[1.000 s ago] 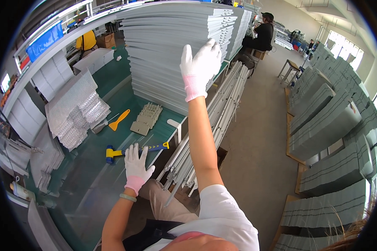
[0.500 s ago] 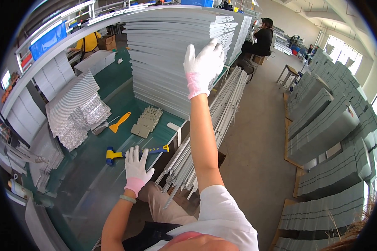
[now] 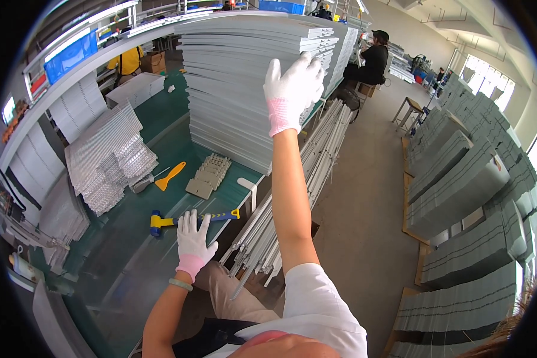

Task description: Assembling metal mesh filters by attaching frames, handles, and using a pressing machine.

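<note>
My left hand, in a white glove with a pink cuff, lies flat with fingers stretched over the handle of a mallet. The mallet has a yellow and blue head and rests on the green worktable. Further out, my gloved right hand reaches to the front corner of a tall stack of grey metal panels. Its thumb and fingers are apart, and nothing shows in them. Whether the fingertips touch a panel is hard to see.
An orange scraper, beige plastic parts and silver bubble-wrap sheets lie on the table. Long metal profiles sit beside it. Panel stacks line the right side. One person in black sits ahead; another in yellow is far left.
The view has shifted slightly. My right hand stays at the stack's corner, and my left hand still lies over the mallet handle.
</note>
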`<state>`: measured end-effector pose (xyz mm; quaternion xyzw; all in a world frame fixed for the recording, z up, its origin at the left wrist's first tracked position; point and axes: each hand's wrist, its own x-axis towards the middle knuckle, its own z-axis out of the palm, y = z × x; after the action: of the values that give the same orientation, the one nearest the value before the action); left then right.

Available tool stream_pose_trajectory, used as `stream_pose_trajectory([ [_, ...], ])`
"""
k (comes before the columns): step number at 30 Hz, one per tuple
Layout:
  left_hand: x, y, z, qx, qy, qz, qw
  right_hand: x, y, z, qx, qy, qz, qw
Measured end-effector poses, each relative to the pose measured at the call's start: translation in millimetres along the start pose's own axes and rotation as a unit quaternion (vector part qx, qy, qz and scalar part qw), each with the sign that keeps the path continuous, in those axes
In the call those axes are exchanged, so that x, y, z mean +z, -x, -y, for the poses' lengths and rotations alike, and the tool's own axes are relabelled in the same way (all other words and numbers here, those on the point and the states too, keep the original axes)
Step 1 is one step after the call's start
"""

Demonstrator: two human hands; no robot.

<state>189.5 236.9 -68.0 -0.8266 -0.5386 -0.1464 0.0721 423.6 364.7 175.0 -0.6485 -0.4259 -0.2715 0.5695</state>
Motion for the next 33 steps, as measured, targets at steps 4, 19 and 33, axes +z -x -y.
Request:
stream_pose_trajectory([
  [4,-1,0,-1,0.003,-0.003,0.0,1.0,-6,-8,3,0.005,-0.011,-0.007,1.0],
  [19,-2,1,0,0.004,-0.005,0.003,1.0,-1,-17,12,0.01,-0.014,-0.025,1.0],
  [33,-21,13,12,0.002,0.121,-0.146,0.982,-42,74,56,-0.151,-0.196,-0.004,0.969],
])
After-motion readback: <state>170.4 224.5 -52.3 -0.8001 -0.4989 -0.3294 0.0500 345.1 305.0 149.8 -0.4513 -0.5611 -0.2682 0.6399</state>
